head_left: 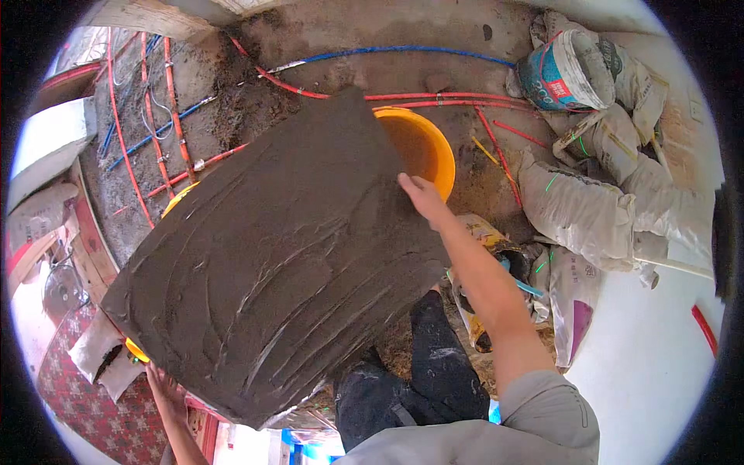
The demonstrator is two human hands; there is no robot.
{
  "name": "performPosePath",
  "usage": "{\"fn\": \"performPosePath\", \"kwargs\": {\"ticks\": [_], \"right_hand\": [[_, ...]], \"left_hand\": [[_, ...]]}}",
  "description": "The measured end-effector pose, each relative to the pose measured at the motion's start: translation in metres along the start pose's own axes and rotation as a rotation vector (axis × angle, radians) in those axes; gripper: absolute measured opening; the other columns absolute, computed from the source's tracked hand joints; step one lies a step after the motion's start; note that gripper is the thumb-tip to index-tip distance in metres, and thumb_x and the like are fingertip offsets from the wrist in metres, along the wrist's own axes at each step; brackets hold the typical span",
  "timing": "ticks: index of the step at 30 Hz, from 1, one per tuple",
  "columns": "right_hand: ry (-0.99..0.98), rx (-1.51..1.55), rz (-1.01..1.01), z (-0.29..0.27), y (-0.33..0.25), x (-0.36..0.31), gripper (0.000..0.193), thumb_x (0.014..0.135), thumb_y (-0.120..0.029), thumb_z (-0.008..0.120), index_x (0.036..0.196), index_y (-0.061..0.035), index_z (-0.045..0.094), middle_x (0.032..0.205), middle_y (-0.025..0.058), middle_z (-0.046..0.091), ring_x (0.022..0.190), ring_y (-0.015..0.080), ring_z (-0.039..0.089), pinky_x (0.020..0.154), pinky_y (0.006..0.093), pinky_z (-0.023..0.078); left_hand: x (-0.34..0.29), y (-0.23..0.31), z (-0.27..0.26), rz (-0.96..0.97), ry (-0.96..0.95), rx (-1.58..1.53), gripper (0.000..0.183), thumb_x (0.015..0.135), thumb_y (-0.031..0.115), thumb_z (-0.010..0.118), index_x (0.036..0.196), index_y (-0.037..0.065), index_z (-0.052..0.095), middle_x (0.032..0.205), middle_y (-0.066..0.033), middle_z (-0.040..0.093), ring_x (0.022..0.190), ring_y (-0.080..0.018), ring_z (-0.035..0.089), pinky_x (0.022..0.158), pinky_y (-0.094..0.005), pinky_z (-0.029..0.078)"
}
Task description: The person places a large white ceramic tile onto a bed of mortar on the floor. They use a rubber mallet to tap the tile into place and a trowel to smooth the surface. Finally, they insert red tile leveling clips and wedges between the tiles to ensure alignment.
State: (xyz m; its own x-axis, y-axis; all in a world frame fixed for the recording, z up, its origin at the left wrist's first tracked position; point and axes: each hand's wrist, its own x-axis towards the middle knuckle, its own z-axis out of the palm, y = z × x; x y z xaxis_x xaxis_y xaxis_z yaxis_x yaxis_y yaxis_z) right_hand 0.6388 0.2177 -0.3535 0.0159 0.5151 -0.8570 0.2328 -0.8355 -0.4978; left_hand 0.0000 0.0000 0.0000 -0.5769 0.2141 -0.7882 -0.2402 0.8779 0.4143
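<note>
Rough grey floor (372, 23), crossed by red pipes (449, 98) and a blue pipe (403, 49), spreads beyond the fingertips in the head view. A broad slab (279, 256), its face covered in dark, wet-looking paste with ridged sweeps, lies between the two hands and spans most of the space from one set of fingers to the other. The right hand (425, 200) grasps its right edge, fingertips on the rim; what the fingers do underneath is hidden. The left hand (165, 394) is at the lower-left edge; its fingers are partly out of sight, so I cannot tell whether they clasp the slab or only prop it. Just beyond the right fingertips, a yellow tub (448, 159) shows part of its rim past the slab. Farther out, to the right of those fingers, are a teal-and-white bucket (554, 81) and pale sacks (577, 209). Red patterned cloth (81, 380) lies left of the left fingers. To hold this well, I'd keep the fingers on the edges, clear of the paste, spread the load across both palms, and avoid sudden tilts that could let the coating slump.
</note>
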Motion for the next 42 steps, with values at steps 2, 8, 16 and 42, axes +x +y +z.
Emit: {"fn": "performPosePath", "kwargs": {"ticks": [2, 8, 16, 42], "right_hand": [[0.026, -0.042, -0.064, 0.018, -0.005, 0.007, 0.085, 0.089, -0.065, 0.057, 0.133, 0.0075, 0.055, 0.130, 0.0239, 0.061, 0.122, 0.0334, 0.057, 0.103, 0.0363, 0.042], [-0.077, -0.132, -0.066, 0.064, -0.025, 0.006, 0.090, 0.088, -0.066, 0.057, 0.136, 0.0106, 0.051, 0.136, 0.0272, 0.056, 0.128, 0.0351, 0.053, 0.106, 0.0388, 0.039], [0.138, -0.113, -0.185, 0.050, -0.015, -0.008, 0.082, 0.091, -0.061, 0.055, 0.129, 0.0119, 0.056, 0.128, 0.0276, 0.061, 0.124, 0.0350, 0.057, 0.104, 0.0408, 0.041], [0.269, 0.313, -0.151, -0.236, 0.139, -0.377, 0.064, 0.094, -0.054, 0.060, 0.128, 0.0003, 0.058, 0.114, 0.0116, 0.064, 0.101, 0.0192, 0.060, 0.083, 0.0313, 0.049]], "left_hand": [[-0.016, 0.010, -0.004, -0.007, 0.157, -0.003, 0.090, 0.089, 0.073, 0.047, 0.160, 0.025, 0.017, 0.165, -0.0072, 0.013, 0.151, -0.0337, 0.013, 0.113, -0.0642, 0.014], [-0.064, 0.017, -0.021, 0.058, 0.064, -0.124, 0.080, 0.094, 0.065, 0.050, 0.156, 0.019, 0.027, 0.157, -0.0084, 0.033, 0.142, -0.0306, 0.034, 0.112, -0.0505, 0.031], [-0.111, 0.039, -0.018, 0.162, -0.109, -0.107, 0.060, 0.099, 0.048, 0.053, 0.143, 0.008, 0.046, 0.145, -0.0070, 0.049, 0.130, -0.0243, 0.049, 0.106, -0.0400, 0.040], [-0.389, 0.147, 0.227, 0.867, -0.438, -0.110, 0.047, 0.098, 0.023, 0.060, 0.138, 0.001, 0.052, 0.125, -0.0074, 0.063, 0.112, -0.0171, 0.059, 0.094, -0.0331, 0.046]]}}
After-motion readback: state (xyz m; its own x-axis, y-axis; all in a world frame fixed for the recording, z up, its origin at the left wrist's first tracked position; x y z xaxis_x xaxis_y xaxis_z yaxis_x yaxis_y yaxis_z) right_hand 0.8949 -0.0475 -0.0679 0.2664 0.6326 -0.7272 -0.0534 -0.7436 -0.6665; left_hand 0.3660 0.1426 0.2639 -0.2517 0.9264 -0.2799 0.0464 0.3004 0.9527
